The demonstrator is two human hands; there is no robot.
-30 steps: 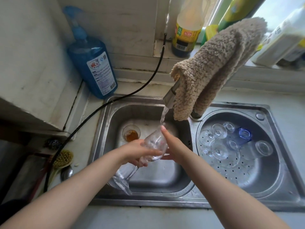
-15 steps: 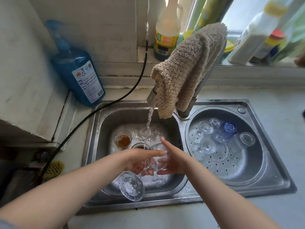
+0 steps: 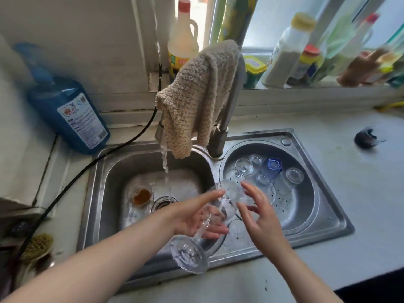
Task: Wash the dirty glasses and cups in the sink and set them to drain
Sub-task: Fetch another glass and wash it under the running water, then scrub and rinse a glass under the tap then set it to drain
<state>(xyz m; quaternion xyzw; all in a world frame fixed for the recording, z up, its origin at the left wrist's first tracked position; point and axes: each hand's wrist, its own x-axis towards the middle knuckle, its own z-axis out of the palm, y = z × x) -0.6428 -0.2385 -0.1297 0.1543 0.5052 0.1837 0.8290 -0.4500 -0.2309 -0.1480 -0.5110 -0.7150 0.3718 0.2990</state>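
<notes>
- The left hand gripped a clear stemmed glass, fingers curled under its stem and bowl, thumb stretched toward the bowl's rim.
- The glass lay tilted over the divider between the two basins, its foot pointing toward the person above the near rim of the sink and its bowl pointing away.
- The right hand was spread with loosely bent fingers just beside the bowl; whether its fingertips touched the glass could not be told, and it held nothing.
- In the left basin a small cup of brown liquid stood beside the drain, well apart from the held glass.
- Water ran from the faucet in a thin stream onto that basin's floor near the drain.
- A beige cloth hung draped over the faucet's neck.
- In the round right basin washed glasses stood upside down on the perforated floor, with a blue glass among them.
- A blue soap bottle stood on the tabletop left of the sink, and a black cable ran past it.
- A scrub brush lay at the far left edge.
- Bottles lined the window sill behind the faucet.
</notes>
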